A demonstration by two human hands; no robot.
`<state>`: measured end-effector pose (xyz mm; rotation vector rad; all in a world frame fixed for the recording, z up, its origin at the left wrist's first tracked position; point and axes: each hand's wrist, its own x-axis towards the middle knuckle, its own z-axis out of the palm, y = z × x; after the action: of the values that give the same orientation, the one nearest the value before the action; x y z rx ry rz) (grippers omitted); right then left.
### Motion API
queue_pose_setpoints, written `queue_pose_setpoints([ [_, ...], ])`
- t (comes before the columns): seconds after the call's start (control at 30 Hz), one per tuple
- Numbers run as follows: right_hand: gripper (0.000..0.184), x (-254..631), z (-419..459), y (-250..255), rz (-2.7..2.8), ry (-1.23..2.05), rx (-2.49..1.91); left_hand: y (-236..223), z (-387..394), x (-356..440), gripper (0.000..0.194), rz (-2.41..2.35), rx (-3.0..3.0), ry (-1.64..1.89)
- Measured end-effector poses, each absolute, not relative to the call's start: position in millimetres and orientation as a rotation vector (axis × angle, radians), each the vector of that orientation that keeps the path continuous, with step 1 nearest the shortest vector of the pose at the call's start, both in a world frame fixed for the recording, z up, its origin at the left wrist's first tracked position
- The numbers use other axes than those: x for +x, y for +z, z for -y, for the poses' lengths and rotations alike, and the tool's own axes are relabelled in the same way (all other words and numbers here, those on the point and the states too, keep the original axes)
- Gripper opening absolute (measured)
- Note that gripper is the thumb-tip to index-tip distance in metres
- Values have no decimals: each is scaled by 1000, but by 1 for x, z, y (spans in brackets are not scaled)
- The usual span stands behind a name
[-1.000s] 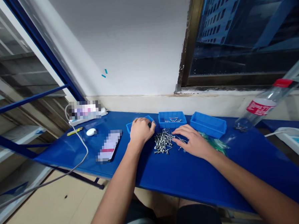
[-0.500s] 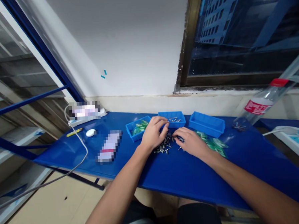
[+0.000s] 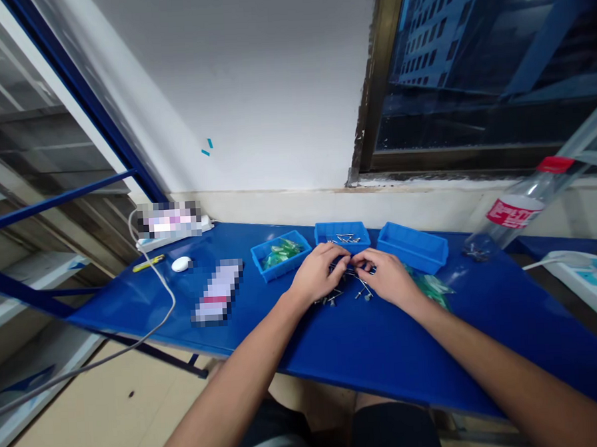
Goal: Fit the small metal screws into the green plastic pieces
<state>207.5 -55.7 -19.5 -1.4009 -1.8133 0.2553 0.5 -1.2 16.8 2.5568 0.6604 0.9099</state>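
Loose screws (image 3: pixel 364 289) are lying in a pile on the blue counter (image 3: pixel 355 354), below and between the two hands, which are partly covering them. Left hand (image 3: pixel 317 274): leaning over the left part of the pile, fingers curling, thumb near the index finger. Right hand (image 3: pixel 385 273): bending in from the opposite side, its fingertips almost meeting those of the left. Cannot tell whether either hand is clamping a screw; the fingers are hiding the contact.

Axes: beside the right hand, shafts are slanting across one another, wider ends pointing toward the person. Under the left hand, the showing ends are also facing the near edge. In the middle bin (image 3: pixel 362 246), several shafts are lying roughly left to right. Green packets (image 3: pixel 283 252) are filling the left bin (image 3: pixel 281 272); the right bin (image 3: pixel 410 256) is standing aslant beyond the right hand.
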Motion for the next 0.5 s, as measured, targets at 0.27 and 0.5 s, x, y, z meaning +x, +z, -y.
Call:
queue_pose_setpoints([
  [0.27,19,209,53,-25,2017,40,-1449,10,-2,2,23,-716,2548,923],
  [0.5,25,213,51,-23,2113,-3,-1480,8,-3,2,23,-728,2554,900],
])
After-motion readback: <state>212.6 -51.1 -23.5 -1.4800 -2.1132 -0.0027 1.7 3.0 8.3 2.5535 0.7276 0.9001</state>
